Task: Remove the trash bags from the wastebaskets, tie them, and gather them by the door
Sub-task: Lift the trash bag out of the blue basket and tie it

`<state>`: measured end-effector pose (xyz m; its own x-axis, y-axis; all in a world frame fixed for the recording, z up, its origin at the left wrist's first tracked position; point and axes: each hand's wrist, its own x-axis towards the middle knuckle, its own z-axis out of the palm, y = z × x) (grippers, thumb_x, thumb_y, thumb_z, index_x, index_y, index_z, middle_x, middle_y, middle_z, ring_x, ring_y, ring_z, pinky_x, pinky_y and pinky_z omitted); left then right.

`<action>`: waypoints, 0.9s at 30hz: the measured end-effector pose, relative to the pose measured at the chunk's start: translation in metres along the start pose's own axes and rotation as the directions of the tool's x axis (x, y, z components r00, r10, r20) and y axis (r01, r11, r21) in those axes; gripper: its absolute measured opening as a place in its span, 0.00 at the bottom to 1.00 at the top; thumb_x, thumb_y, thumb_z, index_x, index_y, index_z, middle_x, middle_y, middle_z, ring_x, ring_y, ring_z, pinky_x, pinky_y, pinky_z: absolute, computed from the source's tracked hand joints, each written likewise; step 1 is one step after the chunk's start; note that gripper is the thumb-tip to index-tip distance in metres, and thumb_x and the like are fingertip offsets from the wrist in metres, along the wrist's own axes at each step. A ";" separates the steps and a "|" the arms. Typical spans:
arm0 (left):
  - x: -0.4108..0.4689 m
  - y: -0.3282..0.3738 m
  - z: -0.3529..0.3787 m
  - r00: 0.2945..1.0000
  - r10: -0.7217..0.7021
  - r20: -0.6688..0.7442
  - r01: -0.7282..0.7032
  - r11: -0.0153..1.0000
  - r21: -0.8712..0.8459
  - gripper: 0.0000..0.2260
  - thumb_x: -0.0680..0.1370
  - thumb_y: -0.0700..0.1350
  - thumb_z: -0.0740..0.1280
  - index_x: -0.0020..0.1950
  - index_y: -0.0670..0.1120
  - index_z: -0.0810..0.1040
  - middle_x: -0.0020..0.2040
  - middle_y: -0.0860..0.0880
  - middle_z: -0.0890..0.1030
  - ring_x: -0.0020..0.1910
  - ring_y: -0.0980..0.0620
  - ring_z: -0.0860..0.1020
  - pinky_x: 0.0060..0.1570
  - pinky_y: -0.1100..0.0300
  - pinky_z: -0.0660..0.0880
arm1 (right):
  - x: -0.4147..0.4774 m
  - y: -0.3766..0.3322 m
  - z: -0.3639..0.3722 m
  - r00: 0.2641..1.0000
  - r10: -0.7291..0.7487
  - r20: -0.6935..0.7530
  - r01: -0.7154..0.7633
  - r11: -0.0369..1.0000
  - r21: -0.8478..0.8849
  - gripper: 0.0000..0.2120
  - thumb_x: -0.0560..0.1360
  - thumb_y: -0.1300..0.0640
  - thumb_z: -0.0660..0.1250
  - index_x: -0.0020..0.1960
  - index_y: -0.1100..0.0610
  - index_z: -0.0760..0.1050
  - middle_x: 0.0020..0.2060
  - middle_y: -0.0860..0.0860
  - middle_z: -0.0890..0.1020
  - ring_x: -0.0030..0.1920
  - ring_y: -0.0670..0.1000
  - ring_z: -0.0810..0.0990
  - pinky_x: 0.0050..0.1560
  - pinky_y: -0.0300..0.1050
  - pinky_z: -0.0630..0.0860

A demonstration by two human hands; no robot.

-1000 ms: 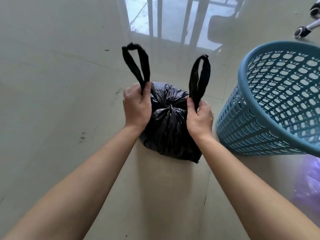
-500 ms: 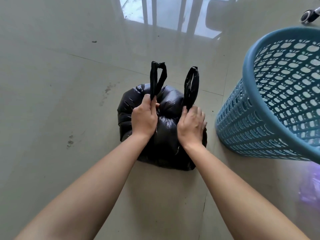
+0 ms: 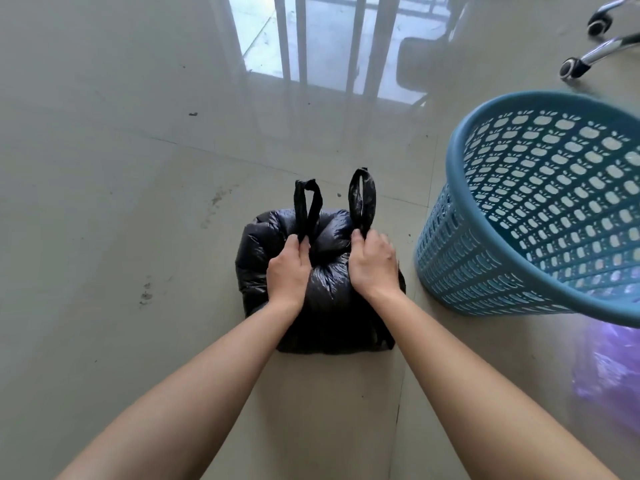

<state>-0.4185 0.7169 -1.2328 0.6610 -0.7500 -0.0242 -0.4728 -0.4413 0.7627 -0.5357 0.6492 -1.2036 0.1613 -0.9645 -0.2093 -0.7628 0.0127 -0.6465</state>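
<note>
A full black plastic trash bag (image 3: 322, 292) sits on the pale glossy tiled floor (image 3: 104, 237), already out of its basket. Its shiny skin is puffed, creased and gathered to a pucker at the top. We see its two twisted handle loops standing upright: the left hand (image 3: 287, 268) pinches the base of the left loop (image 3: 306, 206) and the right hand (image 3: 372, 265) pinches the base of the right loop (image 3: 363, 199), fingers curled round the plastic. We judge the loops are held apart and taut so they can be crossed and knotted; no knot shows yet. Just beside the bag, to the right, stands a blue perforated plastic wastebasket (image 3: 450, 258). A blurred purple translucent bag (image 3: 609, 375) lies nearer us, and chrome chair legs with casters (image 3: 573, 68) show far right.
</note>
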 end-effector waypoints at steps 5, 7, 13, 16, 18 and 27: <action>0.013 0.019 -0.022 0.902 -0.430 -0.043 0.327 0.745 -0.581 0.15 0.86 0.51 0.52 0.43 0.47 0.69 0.35 0.48 0.85 0.38 0.44 0.83 0.45 0.53 0.78 | -0.004 -0.007 -0.011 0.997 0.029 -0.078 -0.040 0.989 -0.141 0.23 0.85 0.47 0.47 0.56 0.60 0.76 0.56 0.58 0.79 0.60 0.61 0.75 0.63 0.57 0.67; 0.022 0.017 -0.037 0.831 -0.555 -0.041 0.384 0.626 -0.679 0.14 0.85 0.49 0.52 0.41 0.47 0.67 0.29 0.48 0.83 0.36 0.45 0.80 0.45 0.52 0.77 | -0.009 -0.005 -0.014 0.987 -0.036 -0.154 -0.002 0.971 -0.238 0.22 0.85 0.48 0.48 0.57 0.60 0.76 0.57 0.57 0.79 0.60 0.60 0.75 0.62 0.56 0.67; 0.028 0.020 -0.069 0.763 -0.641 0.084 0.368 0.324 -0.872 0.13 0.85 0.43 0.53 0.40 0.46 0.66 0.25 0.47 0.74 0.25 0.51 0.78 0.42 0.55 0.77 | -0.012 -0.016 -0.025 0.969 0.021 -0.247 -0.045 0.995 -0.092 0.22 0.85 0.47 0.49 0.57 0.61 0.75 0.56 0.57 0.77 0.57 0.60 0.77 0.56 0.54 0.71; 0.028 0.036 -0.080 0.911 -0.406 0.070 0.288 0.505 -0.813 0.14 0.86 0.47 0.54 0.42 0.46 0.68 0.27 0.51 0.68 0.22 0.55 0.71 0.31 0.62 0.72 | -0.012 -0.014 -0.041 0.959 -0.184 -0.215 0.186 0.982 -0.010 0.22 0.85 0.45 0.50 0.54 0.59 0.75 0.49 0.54 0.76 0.50 0.58 0.77 0.46 0.49 0.70; 0.026 0.046 -0.086 0.955 -0.260 0.141 0.270 0.571 -0.775 0.09 0.85 0.44 0.58 0.46 0.45 0.71 0.26 0.54 0.67 0.23 0.57 0.67 0.29 0.63 0.66 | -0.014 -0.016 -0.053 0.947 -0.304 -0.101 0.310 0.949 0.053 0.19 0.85 0.45 0.51 0.55 0.56 0.75 0.45 0.50 0.76 0.46 0.53 0.75 0.42 0.46 0.66; 0.017 0.056 -0.100 0.808 0.138 0.573 0.415 0.557 -0.719 0.09 0.74 0.45 0.74 0.49 0.47 0.76 0.36 0.54 0.72 0.30 0.57 0.65 0.35 0.61 0.67 | -0.009 -0.027 -0.059 0.769 -0.559 0.311 0.610 0.787 -0.095 0.13 0.84 0.48 0.55 0.56 0.54 0.73 0.47 0.51 0.78 0.50 0.56 0.76 0.55 0.57 0.72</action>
<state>-0.3755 0.7292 -1.1255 0.1350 -0.9490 -0.2850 0.4305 -0.2028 0.8795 -0.5534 0.6420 -1.1405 0.7450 -0.6664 -0.0281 -0.5611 -0.6034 -0.5667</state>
